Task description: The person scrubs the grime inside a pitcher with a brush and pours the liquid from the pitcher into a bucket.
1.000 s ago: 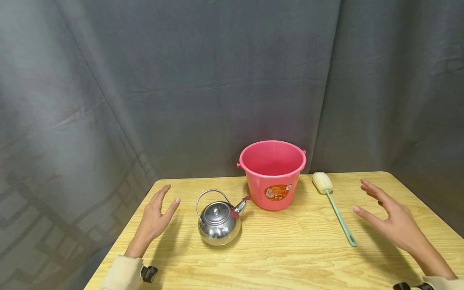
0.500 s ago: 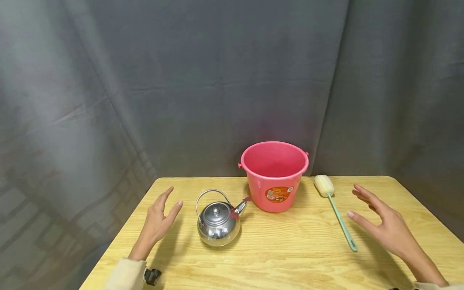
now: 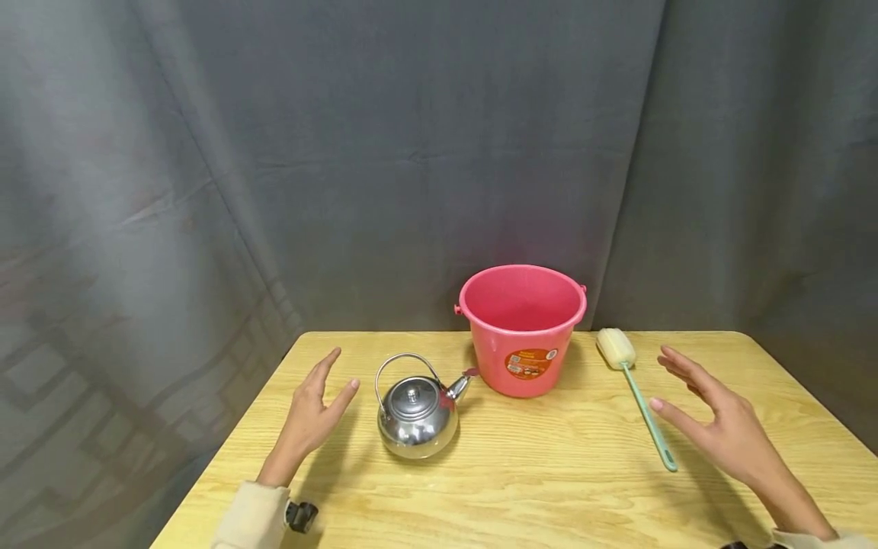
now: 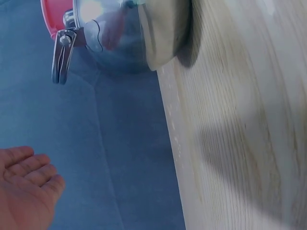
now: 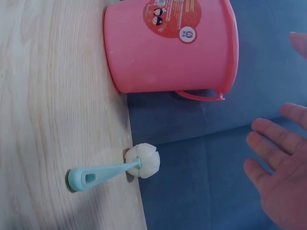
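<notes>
My left hand (image 3: 310,415) hovers over the table's left side, fingers extended and thumb spread, holding nothing. Just right of it stands a shiny metal teapot (image 3: 417,419) with its looped handle raised and its spout toward the bucket; the left wrist view also has the teapot (image 4: 120,36). A pink bucket (image 3: 523,343) with an orange label stands upright at the back. To its right lies a sponge brush (image 3: 645,408) with a cream head and a mint-green handle. Near that handle my right hand (image 3: 720,427) hangs in the air, fingers loosely extended, touching nothing.
The light wooden table (image 3: 521,488) has rounded back corners. Grey curtains (image 3: 411,152) hang behind it and along both sides. A black wrist strap piece (image 3: 302,517) shows at the left sleeve (image 3: 254,515).
Both hands have drifted slightly inward, the left toward the teapot and the right toward the brush. The view has shifted a little; the teapot, bucket and brush stay in their places.
</notes>
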`<state>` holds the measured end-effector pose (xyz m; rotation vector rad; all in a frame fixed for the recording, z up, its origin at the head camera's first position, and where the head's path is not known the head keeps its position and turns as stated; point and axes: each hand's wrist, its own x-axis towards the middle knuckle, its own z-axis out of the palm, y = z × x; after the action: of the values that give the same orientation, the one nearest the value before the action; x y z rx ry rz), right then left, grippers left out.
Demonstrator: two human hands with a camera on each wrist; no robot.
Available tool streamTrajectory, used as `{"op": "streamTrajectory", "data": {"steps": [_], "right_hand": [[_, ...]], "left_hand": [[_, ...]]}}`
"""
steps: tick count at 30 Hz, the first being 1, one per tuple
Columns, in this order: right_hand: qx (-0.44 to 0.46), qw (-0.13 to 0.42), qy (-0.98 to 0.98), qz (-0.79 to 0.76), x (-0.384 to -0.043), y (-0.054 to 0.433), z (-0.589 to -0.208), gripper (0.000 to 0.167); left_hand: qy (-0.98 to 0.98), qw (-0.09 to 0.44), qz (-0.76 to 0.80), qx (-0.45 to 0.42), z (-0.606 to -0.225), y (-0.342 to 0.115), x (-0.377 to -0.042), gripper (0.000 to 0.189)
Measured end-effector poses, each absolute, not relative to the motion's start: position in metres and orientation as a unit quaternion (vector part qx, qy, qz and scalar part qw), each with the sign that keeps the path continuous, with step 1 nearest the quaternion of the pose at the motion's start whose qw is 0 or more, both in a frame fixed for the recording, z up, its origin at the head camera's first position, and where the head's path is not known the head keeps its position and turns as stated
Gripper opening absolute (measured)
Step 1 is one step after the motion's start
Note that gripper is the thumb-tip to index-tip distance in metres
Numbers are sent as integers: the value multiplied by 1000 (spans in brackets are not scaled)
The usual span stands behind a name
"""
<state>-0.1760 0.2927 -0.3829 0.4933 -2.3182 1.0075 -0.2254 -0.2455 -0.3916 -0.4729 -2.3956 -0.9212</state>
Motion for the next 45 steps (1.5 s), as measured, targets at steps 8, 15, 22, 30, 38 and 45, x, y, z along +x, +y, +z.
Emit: {"op": "streamTrajectory", "data": {"steps": [8, 15, 22, 30, 38, 45], "right_hand": [[192, 282, -859, 381, -174, 286, -383, 76], [201, 273, -859, 383, -174, 282, -384, 75], [206, 277, -857, 382, -173, 280, -384, 76], [210, 279, -852, 389, -172, 274, -385, 75], [211, 274, -853, 392, -170, 268, -384, 72], [206, 270, -856, 390, -170, 263, -383, 72]], "left_hand": [[-888, 255, -341, -175, -394, -242, -225, 66], [-886, 248, -348, -179, -397, -239, -221, 68], [-880, 246, -357, -195, -403, -234, -223, 71], [-879, 254, -354, -194, -403, -227, -221, 72], [-879, 249, -349, -207, -403, -220, -222, 75], [-886, 220, -351, -206, -399, -215, -221, 79]]}}
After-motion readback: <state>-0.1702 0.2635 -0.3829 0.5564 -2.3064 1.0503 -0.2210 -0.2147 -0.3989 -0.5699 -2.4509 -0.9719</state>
